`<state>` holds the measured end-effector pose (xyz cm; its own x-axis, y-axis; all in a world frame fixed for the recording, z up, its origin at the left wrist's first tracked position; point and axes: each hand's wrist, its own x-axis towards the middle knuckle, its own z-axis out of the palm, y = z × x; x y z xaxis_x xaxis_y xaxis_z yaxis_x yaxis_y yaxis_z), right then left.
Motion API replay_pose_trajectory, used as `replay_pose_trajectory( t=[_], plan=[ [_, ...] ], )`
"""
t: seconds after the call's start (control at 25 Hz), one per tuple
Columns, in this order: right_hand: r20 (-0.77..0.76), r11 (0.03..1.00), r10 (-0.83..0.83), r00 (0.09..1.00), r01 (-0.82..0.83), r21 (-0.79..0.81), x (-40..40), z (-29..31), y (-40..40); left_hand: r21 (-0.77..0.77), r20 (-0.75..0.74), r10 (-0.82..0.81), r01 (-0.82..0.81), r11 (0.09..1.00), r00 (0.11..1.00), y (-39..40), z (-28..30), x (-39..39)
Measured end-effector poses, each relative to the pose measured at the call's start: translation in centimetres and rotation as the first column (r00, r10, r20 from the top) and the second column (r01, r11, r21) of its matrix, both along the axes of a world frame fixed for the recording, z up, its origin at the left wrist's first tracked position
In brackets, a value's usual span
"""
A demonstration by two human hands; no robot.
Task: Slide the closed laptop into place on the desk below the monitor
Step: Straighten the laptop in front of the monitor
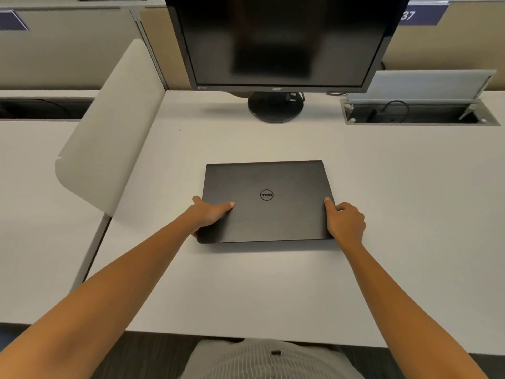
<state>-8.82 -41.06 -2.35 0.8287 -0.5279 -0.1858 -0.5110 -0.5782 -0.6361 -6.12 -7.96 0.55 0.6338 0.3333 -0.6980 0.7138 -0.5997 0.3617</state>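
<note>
White and smooth, the tabletop (396, 192) carries a closed black laptop (266, 203). That laptop lies flat, well apart from the round foot of the dark monitor (281, 42), on the near side of it, closer to the person. It has a round logo in the middle of its lid. The left hand (209, 214) grips the laptop's left edge, thumb lying on the lid and fingers tucked under the side. The right hand (345, 221) grips the laptop's right edge, thumb on the lid's corner and fingers curled at the side. Right of the monitor, a cable box (418, 113) sits open in the tabletop. A pale divider (109, 132) stands to the laptop's left.
</note>
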Motion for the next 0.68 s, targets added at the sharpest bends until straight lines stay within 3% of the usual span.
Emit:
replay_pose_trajectory(
  t=[0.24,0.48,0.56,0.68],
  plan=[
    [0.078,0.995,0.035,0.996,-0.028,-0.093,-0.7,0.6,-0.6,0.172,0.100,-0.096,0.078,0.982,0.990,-1.1,-1.7,-0.4],
    [-0.029,0.965,0.080,0.996,-0.085,-0.249,0.0,0.7,-1.4,0.235,-0.039,-0.173,0.177,0.956,0.984,-1.2,-0.5,0.4],
    [-0.021,0.972,0.133,0.991,-0.135,-0.195,0.6,0.4,-2.2,0.267,-0.043,-0.182,0.187,0.945,0.982,-1.0,-0.1,1.1],
    [0.051,0.969,0.248,0.967,-0.249,0.006,2.2,0.2,-2.9,0.295,0.125,-0.212,0.167,0.941,0.969,-0.8,-0.8,2.2]
  ],
)
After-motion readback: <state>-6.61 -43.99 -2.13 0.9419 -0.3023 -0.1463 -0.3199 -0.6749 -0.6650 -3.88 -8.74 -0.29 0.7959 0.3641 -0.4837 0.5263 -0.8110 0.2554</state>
